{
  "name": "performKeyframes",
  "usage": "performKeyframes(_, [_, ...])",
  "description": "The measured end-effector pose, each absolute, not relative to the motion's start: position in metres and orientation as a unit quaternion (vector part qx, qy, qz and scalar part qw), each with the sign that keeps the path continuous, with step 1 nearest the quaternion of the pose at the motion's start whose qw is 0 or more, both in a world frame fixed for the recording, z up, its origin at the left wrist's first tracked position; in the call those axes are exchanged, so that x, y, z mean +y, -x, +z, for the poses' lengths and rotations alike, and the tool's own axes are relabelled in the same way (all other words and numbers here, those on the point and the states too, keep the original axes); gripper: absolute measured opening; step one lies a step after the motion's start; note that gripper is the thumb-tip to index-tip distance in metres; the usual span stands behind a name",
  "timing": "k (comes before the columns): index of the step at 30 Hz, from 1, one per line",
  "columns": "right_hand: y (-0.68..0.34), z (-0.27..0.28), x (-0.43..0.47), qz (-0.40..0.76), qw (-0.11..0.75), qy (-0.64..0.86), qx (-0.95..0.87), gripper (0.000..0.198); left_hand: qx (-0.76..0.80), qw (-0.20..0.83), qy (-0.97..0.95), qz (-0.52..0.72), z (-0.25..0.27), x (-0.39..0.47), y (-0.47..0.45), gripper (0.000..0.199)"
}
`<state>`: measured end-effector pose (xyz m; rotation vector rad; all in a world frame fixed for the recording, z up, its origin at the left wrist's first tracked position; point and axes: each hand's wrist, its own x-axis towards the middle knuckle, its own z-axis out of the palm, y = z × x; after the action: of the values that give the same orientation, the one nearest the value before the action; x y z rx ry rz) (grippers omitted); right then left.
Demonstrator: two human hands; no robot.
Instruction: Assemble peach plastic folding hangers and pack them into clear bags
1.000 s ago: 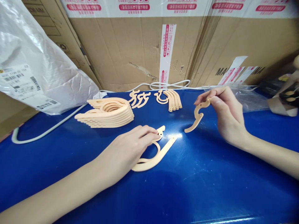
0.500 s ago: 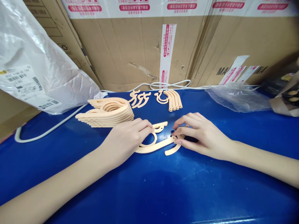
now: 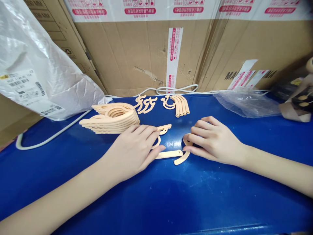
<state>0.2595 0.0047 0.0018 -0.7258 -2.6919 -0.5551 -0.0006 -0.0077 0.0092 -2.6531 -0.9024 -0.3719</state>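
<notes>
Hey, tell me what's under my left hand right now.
Under your left hand is a beige piece; its long straight arm, a curved section and a shorter end show beyond the hand. The rest is covered and can't be seen.

Peach frame (image 3: 168,154) beside curved piece (image 3: 181,159)

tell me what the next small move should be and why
Perhaps the right hand should align the curved piece with the larger piece: it pinches the former right by the latter's holed end, while the left hand lies over the latter. Whether they're joined isn't clear.
</notes>
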Motion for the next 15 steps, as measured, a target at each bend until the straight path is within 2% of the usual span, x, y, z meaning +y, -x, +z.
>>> performKeyframes(4, [-0.26,0.001,0.006,-0.16,0.146,0.283,-0.934,0.031,-0.282,0.046,0.945,-0.16,0.007,-0.018,-0.006,0.037])
performKeyframes(9, [-0.265,0.006,0.01,-0.041,0.149,0.288,-0.945,0.021,-0.275,-0.075,0.949,-0.136,0.001,-0.019,-0.009,0.019])
performKeyframes(14, [-0.274,0.012,0.015,0.038,0.157,0.276,-0.948,0.003,-0.288,-0.09,0.944,-0.136,-0.001,-0.013,-0.004,0.011])
performKeyframes(15, [-0.275,0.013,0.015,0.047,0.156,0.274,-0.948,0.005,-0.293,-0.086,0.943,-0.134,-0.001,-0.012,-0.003,0.012])
